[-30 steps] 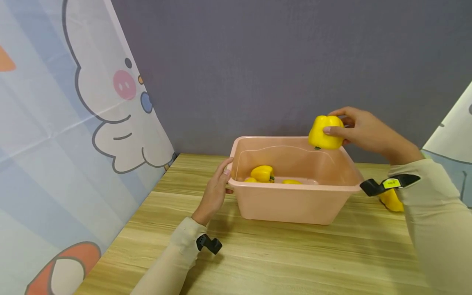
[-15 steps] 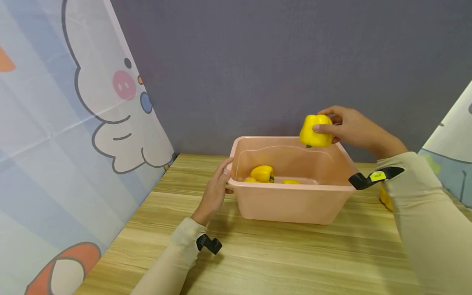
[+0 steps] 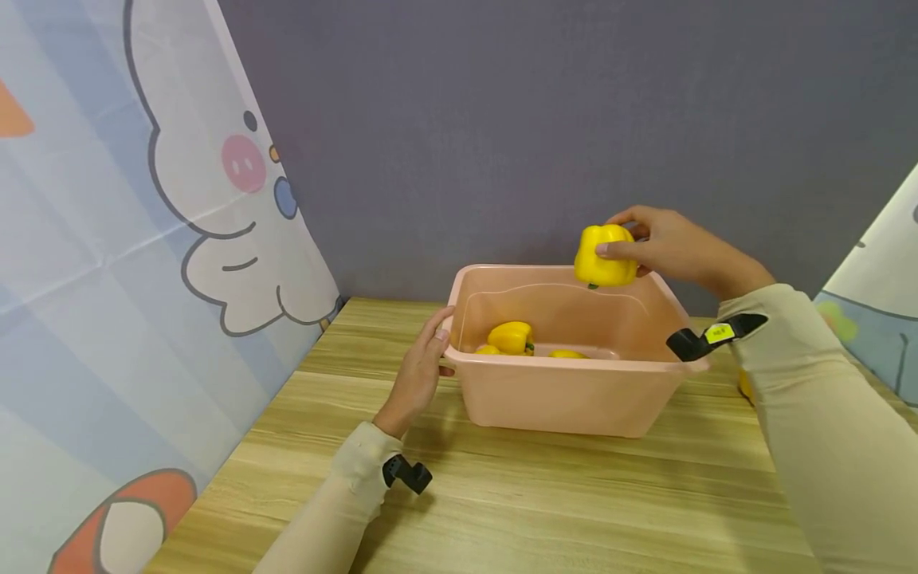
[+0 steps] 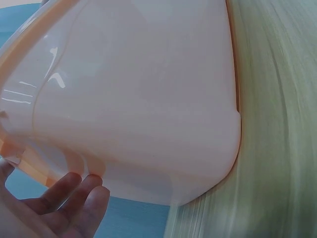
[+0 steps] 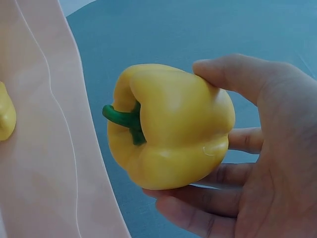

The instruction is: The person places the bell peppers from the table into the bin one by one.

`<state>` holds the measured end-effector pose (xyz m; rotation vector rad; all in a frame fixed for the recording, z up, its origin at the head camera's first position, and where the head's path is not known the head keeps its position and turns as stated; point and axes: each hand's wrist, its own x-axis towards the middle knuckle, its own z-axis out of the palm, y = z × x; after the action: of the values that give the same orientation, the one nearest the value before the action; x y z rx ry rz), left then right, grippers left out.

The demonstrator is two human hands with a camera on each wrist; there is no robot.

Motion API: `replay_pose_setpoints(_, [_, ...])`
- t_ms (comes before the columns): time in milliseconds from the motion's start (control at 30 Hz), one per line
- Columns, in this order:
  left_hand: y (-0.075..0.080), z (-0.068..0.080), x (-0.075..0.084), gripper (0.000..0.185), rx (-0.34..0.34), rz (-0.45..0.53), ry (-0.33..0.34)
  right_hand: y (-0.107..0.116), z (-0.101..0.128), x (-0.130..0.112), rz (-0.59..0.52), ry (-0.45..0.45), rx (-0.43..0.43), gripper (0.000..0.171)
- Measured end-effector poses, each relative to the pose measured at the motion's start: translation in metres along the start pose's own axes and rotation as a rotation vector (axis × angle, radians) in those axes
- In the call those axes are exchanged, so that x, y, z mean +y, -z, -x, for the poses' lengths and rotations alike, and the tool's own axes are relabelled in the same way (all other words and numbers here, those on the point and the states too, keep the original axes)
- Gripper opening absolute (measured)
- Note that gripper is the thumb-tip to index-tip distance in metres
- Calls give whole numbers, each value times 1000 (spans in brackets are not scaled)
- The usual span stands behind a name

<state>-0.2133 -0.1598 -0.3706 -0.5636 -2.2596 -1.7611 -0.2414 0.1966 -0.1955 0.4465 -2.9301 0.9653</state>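
My right hand point(image 3: 677, 243) pinches a yellow bell pepper point(image 3: 604, 259) between thumb and fingers, raised over the right back part of a pink plastic tub point(image 3: 566, 399). In the right wrist view the green stem point(image 5: 124, 118) points away from the palm, toward the tub wall point(image 5: 59, 148). At the tub's left end, my left hand point(image 3: 414, 381) grips the rim, its thumb on top. The left wrist view shows fingertips point(image 4: 94, 196) against the outside of the tub below the rim. Inside the tub lie yellow bell peppers point(image 3: 509, 338), partly hidden by the front wall.
Another yellow pepper point(image 3: 746, 387) is on the wood-grain table point(image 3: 545, 494) to the right of the tub, mostly hidden by the right sleeve. A grey wall point(image 3: 502, 143) stands behind, and a cartoon-printed sheet point(image 3: 107, 319) hangs along the left side.
My right hand has moved left with the yellow bell pepper, further over the tub. The right sleeve now covers more of the pepper on the table. My left hand has stayed at the rim.
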Motion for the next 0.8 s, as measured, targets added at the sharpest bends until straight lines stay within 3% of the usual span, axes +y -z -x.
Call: replay_pose_setpoints(800, [0, 1, 2, 46, 1, -5, 12, -17, -22, -7, -4, 42, -41, 73])
